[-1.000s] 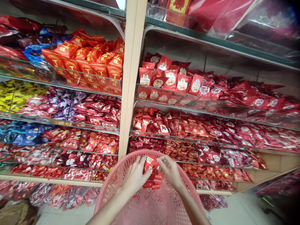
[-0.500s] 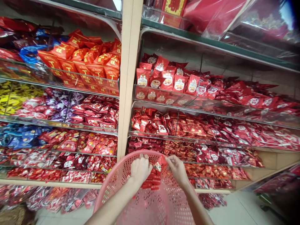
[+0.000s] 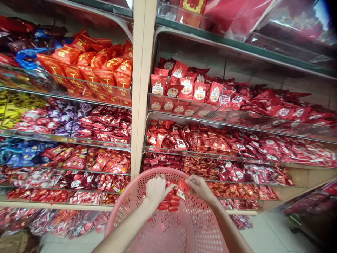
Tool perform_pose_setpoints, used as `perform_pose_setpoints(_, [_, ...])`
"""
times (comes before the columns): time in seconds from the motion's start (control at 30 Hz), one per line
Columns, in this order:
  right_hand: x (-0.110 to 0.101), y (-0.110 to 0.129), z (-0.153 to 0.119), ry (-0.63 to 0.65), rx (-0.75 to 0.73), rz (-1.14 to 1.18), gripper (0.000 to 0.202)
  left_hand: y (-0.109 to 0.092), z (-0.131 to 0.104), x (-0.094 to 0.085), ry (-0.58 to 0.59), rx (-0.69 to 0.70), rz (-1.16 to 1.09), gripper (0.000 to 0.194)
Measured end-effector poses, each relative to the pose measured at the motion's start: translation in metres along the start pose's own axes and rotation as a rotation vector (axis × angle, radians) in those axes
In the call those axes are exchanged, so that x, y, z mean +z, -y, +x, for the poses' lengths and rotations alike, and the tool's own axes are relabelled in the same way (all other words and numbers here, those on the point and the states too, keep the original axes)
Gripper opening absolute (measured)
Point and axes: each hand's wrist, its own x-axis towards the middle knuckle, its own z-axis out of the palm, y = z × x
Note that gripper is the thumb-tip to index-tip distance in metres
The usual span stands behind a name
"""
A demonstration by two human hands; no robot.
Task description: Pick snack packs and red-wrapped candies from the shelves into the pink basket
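Note:
A pink perforated basket [image 3: 168,232] stands low in front of me, with several red packets [image 3: 169,203] lying inside at its far side. Over those packets is my left hand [image 3: 156,189], thumb pointing right and the other fingers curled; whatever they may hold is hidden. My right hand [image 3: 197,186], at the basket's far right, pinches a red packet with a white label [image 3: 182,189] by its upper right corner. This packet hangs tilted above the others.
Shelves with clear fronts [image 3: 171,151] hold many red wrapped packets behind the basket. A pale wooden post [image 3: 140,88] divides them. Orange-red pouches [image 3: 89,75] and yellow packets [image 3: 15,109] fill left compartments. Plastic bags of packets [image 3: 73,223] lie beneath the shelves at left.
The packet in my right hand has tilted and sits slightly lower. My left thumb now sticks out further from the hand. The view has shifted slightly.

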Motion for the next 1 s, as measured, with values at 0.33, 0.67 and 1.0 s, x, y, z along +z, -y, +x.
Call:
perform_pose_setpoints(0.33, [0.009, 0.012, -0.029, 0.256, 0.107, 0.068, 0.038, 0.038, -0.015, -0.047, -0.163, -0.091, -0.184, 0.043])
perform_pose_setpoints(0.67, [0.056, 0.033, -0.042, 0.334, 0.133, 0.273, 0.037, 0.015, -0.081, 0.009, 0.511, -0.103, -1.334, 0.047])
perform_pose_setpoints(1.0, [0.077, 0.024, -0.071, 0.322, 0.231, 0.424, 0.038, 0.007, -0.075, 0.018, 0.415, -0.142, -1.404, 0.05])
